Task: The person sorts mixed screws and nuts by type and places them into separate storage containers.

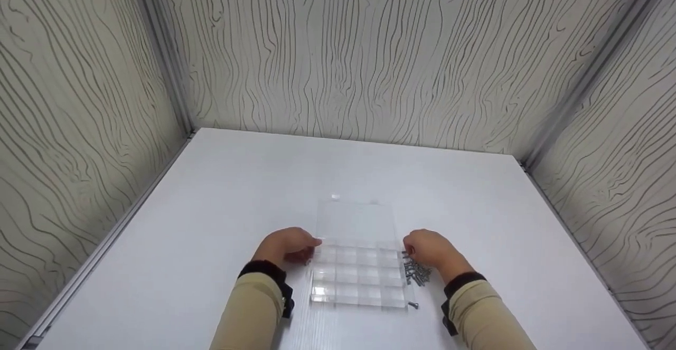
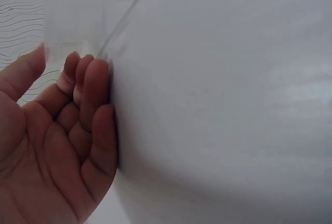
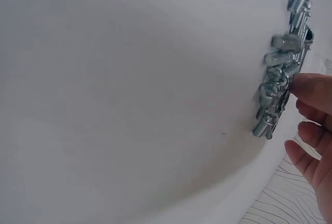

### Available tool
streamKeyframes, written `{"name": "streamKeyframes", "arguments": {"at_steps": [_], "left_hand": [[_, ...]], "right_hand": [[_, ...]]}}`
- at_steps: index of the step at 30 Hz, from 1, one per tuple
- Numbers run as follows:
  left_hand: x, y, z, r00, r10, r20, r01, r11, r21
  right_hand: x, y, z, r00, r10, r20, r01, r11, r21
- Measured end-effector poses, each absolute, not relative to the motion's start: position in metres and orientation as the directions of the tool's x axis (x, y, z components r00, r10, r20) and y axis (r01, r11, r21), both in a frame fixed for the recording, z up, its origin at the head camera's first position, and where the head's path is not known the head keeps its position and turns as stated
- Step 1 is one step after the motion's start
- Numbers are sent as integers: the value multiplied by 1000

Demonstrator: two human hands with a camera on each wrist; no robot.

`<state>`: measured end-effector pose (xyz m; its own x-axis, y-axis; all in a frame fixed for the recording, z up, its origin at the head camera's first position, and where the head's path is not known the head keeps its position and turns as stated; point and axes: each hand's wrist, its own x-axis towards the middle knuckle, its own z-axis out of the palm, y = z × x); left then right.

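Observation:
A clear plastic compartment box (image 1: pixel 359 281) lies open on the white table (image 1: pixel 222 207), its clear lid (image 1: pixel 356 220) folded back flat behind it. My left hand (image 1: pixel 288 247) rests at the box's left edge by the hinge. In the left wrist view the left hand (image 2: pixel 62 130) has loosely curled fingers lying on the table, with the thumb against a clear plastic edge. My right hand (image 1: pixel 430 249) is at the box's right edge, above a pile of several metal screws (image 1: pixel 417 273). In the right wrist view a fingertip (image 3: pixel 311 89) touches the screws (image 3: pixel 280 79).
One loose screw (image 1: pixel 413 304) lies by the box's near right corner. Wood-grain patterned walls (image 1: pixel 369 49) close the table in on the left, back and right. Beige sleeves with dark wrist straps (image 1: pixel 264 273) cover both forearms.

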<state>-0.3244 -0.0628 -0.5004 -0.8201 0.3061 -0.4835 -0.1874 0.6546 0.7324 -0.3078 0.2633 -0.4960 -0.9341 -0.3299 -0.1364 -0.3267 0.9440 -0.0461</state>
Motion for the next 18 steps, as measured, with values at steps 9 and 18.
{"name": "streamKeyframes", "arguments": {"at_steps": [9, 18], "left_hand": [[-323, -61, -500, -819, 329, -470, -153, 664, 732], [-324, -61, -501, -822, 327, -466, -133, 685, 716]], "right_hand": [[-306, 265, -494, -937, -326, -129, -326, 945, -17], [-312, 263, -467, -947, -312, -73, -313, 950, 5]]}}
